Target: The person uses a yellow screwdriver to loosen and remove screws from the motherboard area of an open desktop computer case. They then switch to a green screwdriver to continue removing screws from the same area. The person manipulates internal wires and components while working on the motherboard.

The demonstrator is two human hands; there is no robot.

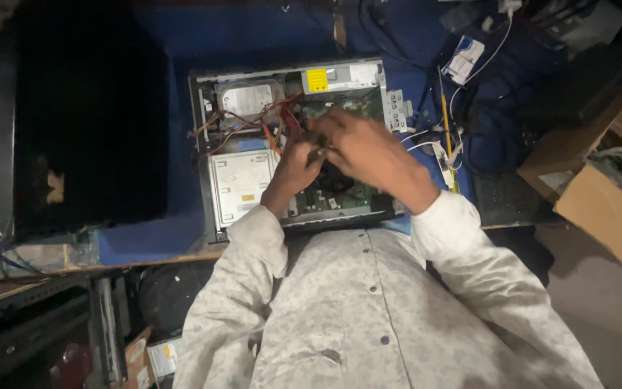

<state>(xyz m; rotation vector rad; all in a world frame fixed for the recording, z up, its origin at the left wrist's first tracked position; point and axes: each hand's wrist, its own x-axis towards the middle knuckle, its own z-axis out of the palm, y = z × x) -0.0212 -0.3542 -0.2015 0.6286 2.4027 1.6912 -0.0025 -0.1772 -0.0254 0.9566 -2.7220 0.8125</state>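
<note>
Right now I have both hands inside the open computer case on the blue surface — my left hand and right hand meet over the motherboard, beside the red wires. Motion blur — I cannot tell either grip's state.

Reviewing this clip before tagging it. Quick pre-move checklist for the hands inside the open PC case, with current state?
1. Both hands in view: left hand, right hand. Ok.
2. Computer case open, lying flat on the blue table. Ok.
3. Grip on the small dark part between the hands: cannot tell, blurred.
4. Red and orange cables clear of the hands: not ok, they run right beside them.
5. Power disconnected: cannot tell.
</note>
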